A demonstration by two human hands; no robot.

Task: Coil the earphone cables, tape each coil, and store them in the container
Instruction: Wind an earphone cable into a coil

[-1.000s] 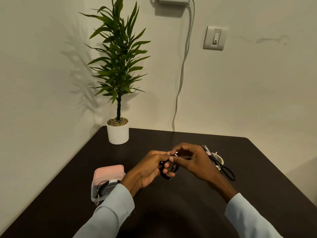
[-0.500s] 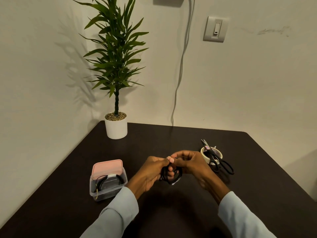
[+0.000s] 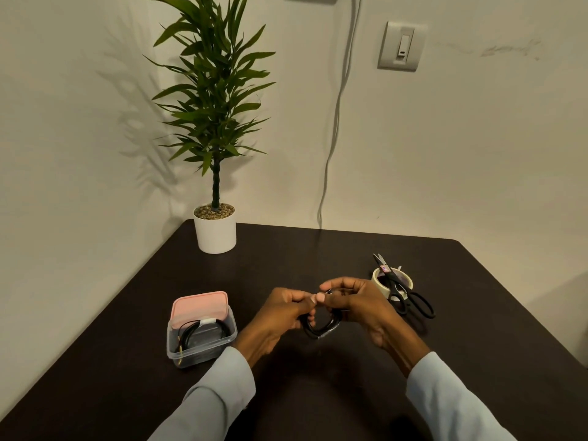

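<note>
Black cable, wound into a small coil (image 3: 319, 329), hangs between the two hands above the dark surface (image 3: 318, 249). Left hand (image 3: 280, 316) has its fingers curled round the coil's left side; right hand (image 3: 356, 302) curls over its upper right, thumb and forefinger pinched together above it. Most of the coil is hidden behind the fingers, and only its lower loop shows, sagging toward the person with a pale glint at the bottom; whether that glint is tape or a plug cannot be told. The coil stands roughly on edge, its long axis running left to right between the hands. A small dark end piece pokes out near the right fingertips, too small to make out.

Just right of the right hand and a little farther away, a roll of pale tape (image 3: 378, 278) sits with black scissors (image 3: 404, 296) laid across it, blades pointing away, handles toward the person. To the left of the left hand stands a clear plastic container (image 3: 203, 346), a pink lid (image 3: 199, 308) leaning at its far edge and another black taped coil (image 3: 199, 329) inside. Farther off to the left, in the corner, stands a white pot holding a plant (image 3: 215, 227). Both pale sleeves are cut off by the lower edge.
</note>
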